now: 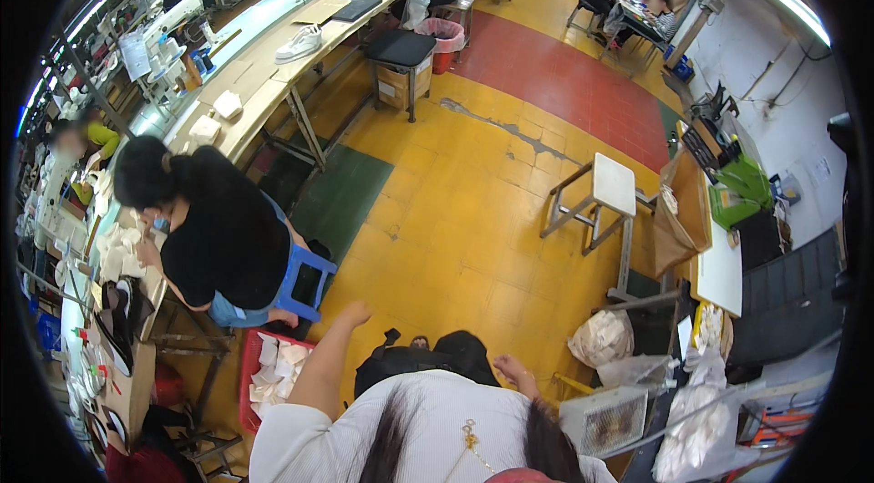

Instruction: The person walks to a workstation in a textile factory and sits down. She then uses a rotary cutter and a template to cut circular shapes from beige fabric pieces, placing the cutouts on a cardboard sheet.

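Note:
My left hand (356, 313) hangs out in front over the yellow floor, seen from its back. Its fingers curl out of sight, and I see nothing in it. On the other side, my right hand (515, 373) is held low beside my dark trousers (464, 357), its fingers loosely apart and nothing in them. Nearest to my left forearm stands a red basket (246, 383) of pale cut pieces (278, 369). Just beyond it, a person in a black top (228, 228) sits on a blue plastic stool (305, 278) at the workbench.
A long workbench (264, 73) with sewing machines and white shoes (299, 43) runs along the left. On the right stand a white-topped stool (614, 184), a cardboard box (681, 214), a bag of pale pieces (601, 339) and a metal-framed box (605, 419). Yellow flooring (455, 201) lies between.

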